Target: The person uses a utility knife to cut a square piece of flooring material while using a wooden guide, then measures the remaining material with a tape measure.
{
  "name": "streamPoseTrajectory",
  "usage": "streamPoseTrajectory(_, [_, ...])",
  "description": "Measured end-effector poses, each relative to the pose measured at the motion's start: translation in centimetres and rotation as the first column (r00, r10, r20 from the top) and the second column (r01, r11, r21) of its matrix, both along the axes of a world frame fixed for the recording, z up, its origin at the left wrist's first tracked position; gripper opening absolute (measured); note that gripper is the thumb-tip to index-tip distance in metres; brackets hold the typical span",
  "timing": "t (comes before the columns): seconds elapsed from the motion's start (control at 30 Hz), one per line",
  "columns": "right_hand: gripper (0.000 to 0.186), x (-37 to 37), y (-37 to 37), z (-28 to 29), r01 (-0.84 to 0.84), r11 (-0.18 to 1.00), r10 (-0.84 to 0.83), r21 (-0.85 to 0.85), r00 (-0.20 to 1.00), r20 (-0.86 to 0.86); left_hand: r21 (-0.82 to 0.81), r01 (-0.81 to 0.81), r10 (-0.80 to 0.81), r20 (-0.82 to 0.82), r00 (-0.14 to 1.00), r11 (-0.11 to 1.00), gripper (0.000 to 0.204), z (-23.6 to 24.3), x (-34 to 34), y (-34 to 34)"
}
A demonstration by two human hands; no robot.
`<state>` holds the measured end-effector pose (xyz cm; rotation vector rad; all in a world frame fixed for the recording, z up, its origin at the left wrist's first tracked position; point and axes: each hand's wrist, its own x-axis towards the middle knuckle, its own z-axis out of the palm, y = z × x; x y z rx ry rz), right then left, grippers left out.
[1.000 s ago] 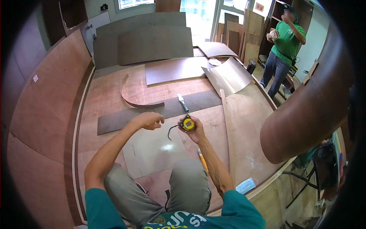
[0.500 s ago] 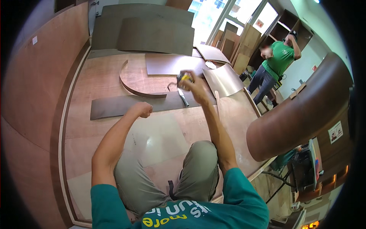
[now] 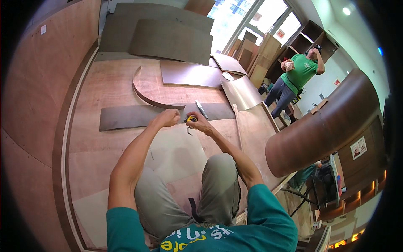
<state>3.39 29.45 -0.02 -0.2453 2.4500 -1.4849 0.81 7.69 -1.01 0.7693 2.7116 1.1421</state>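
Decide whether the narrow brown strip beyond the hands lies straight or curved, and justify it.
Curved: the strip sweeps in an arc, its near end close to the left hand.

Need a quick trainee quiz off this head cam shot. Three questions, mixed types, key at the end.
1. Which of the person's own hands holds the round yellow-and-black tape measure?
2. True or false: the co-worker in the bright-green shirt stands with one hand raised to the head.
3. What lies on the long dark-grey flat strip?
a) a claw hammer
b) a slim tool with a pale end and dark handle
c) a red screwdriver

Key: 1. the right hand; 2. true; 3. b
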Motion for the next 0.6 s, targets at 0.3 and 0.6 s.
streamPoseTrajectory(0.3, [0.052,0.4,-1.3,1.5,-0.002,0.993,0.033,0.117,0.965,-0.261,0.305,-0.044,0.020,0.084,0.996,0.951,0.033,1.9,1.1,2.0])
streamPoseTrajectory(0.6, [0.063,0.8,-2.2,2.6,-0.056,0.981,0.105,0.183,0.956,-0.273,0.339,-0.165,0.070,0.276,0.959,0.926,0.047,2.0,1.2,1.7])
